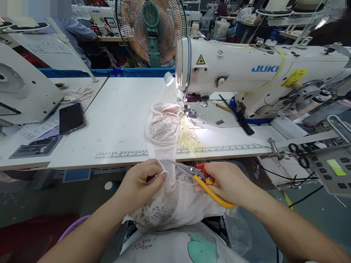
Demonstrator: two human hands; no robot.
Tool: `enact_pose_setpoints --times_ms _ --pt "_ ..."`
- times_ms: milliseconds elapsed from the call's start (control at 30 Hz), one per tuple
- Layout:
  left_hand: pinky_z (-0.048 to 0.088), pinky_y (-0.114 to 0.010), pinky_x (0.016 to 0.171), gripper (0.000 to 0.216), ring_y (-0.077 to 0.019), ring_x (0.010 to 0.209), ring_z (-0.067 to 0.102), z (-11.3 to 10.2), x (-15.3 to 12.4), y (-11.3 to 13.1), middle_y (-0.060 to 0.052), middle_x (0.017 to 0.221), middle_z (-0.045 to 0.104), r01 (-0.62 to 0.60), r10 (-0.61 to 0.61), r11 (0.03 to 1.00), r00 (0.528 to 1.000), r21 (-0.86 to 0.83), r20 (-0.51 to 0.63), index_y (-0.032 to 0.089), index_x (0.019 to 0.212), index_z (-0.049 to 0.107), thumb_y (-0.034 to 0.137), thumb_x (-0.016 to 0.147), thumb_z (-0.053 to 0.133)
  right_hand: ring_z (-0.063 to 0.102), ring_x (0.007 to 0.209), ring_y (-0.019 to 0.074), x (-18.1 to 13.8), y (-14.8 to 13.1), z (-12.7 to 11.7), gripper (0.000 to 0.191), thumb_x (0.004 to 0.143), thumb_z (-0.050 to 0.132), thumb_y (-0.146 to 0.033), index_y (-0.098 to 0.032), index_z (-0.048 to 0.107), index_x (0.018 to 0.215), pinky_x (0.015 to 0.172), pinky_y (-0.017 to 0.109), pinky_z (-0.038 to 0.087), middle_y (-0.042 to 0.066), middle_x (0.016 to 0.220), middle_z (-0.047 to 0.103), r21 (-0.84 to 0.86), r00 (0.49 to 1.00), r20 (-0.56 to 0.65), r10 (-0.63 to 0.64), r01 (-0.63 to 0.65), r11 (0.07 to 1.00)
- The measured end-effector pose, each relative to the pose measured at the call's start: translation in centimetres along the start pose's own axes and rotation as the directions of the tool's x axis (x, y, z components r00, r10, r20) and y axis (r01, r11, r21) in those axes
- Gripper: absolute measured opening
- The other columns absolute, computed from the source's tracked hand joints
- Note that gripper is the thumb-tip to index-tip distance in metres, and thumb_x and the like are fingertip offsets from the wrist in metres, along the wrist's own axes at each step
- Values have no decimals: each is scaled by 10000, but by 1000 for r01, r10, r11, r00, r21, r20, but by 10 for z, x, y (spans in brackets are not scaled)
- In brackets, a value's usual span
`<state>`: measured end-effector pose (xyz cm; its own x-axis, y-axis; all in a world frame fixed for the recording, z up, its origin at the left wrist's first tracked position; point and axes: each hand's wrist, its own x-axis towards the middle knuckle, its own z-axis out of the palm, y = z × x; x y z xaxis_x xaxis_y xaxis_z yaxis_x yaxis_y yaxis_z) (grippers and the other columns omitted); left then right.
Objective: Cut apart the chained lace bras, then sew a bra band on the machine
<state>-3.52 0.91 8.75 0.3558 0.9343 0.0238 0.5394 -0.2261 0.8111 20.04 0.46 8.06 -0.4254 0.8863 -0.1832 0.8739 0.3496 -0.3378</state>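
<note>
My left hand [146, 182] pinches the edge of a pale lace bra [164, 128], just in front of the table edge. In my right hand [225, 179] are scissors [214, 193] with orange and red handles. Their blades point left across the fabric, close to my left fingers; whether they touch it I cannot tell. One part of the bra lies on the table beside the sewing machine's needle area, and more lace pieces [161, 208] rest over my lap. A white JUKI sewing machine [219, 65] stands behind, its lamp lighting the plate.
A printed ruler strip [120, 154] runs along the table's front. Left lie a phone [71, 117] and papers. Black tweezers [241, 120] lie by the machine base. A control panel [333, 168] juts out at right. A large fan [152, 33] and a person in a striped sleeve [79, 27] are behind.
</note>
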Motion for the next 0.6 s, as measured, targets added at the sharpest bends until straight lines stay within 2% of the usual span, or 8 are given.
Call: enact_pose_setpoints --times_ms 67,167,233,300,400,500,600 --pt "416 -231 532 236 -132 586 499 -2 -1 -5 -21 629 539 56 -58 987 998 -150 -7 171 565 584 248 776 511 456 515 121 2 1 5 436 722 547 -607 -194 436 634 450 221 302 -11 616 508 224 1000 -4 -13 14 974" --pt "468 -252 617 141 -163 687 567 -4 -3 -16 -38 718 628 143 -174 906 984 -399 -43 187 635 674 259 736 607 550 710 155 8 -1 24 353 689 637 -491 -185 503 805 562 242 439 28 825 578 559 996 -66 -65 91 824" --pt "482 -252 625 82 -171 702 594 -4 -5 -22 -35 726 666 215 -284 815 958 -538 -47 192 641 707 248 687 670 565 804 172 13 -4 40 341 676 667 -395 -174 520 891 632 262 473 56 921 592 664 993 -102 -67 118 738" --pt "491 -248 603 62 -167 658 608 -3 -9 -26 -29 683 686 299 -415 704 909 -644 -30 184 647 723 244 634 723 567 800 167 18 -7 55 282 673 665 -313 -168 529 873 643 260 475 58 925 599 688 991 -117 -69 131 713" --pt "500 -243 563 123 -157 581 612 -2 -13 -27 -13 612 696 334 -575 578 814 -744 -81 172 647 724 224 551 780 550 701 141 22 -8 69 132 663 609 -184 -169 516 756 587 231 441 23 802 592 623 983 -134 -124 181 761" --pt "499 -226 535 151 -156 581 621 -1 -15 -30 -6 611 704 295 -650 550 739 -781 -179 164 648 712 198 525 792 505 612 124 19 -5 73 130 603 545 -97 -181 460 656 541 216 388 -15 666 545 535 978 -127 -166 209 818" --pt "486 -209 505 159 -134 541 595 0 -16 -35 8 571 686 257 -695 559 664 -788 -276 156 629 693 186 509 793 483 574 115 11 2 69 142 575 496 -81 -189 417 623 515 207 358 -22 625 535 526 981 -116 -152 191 828"
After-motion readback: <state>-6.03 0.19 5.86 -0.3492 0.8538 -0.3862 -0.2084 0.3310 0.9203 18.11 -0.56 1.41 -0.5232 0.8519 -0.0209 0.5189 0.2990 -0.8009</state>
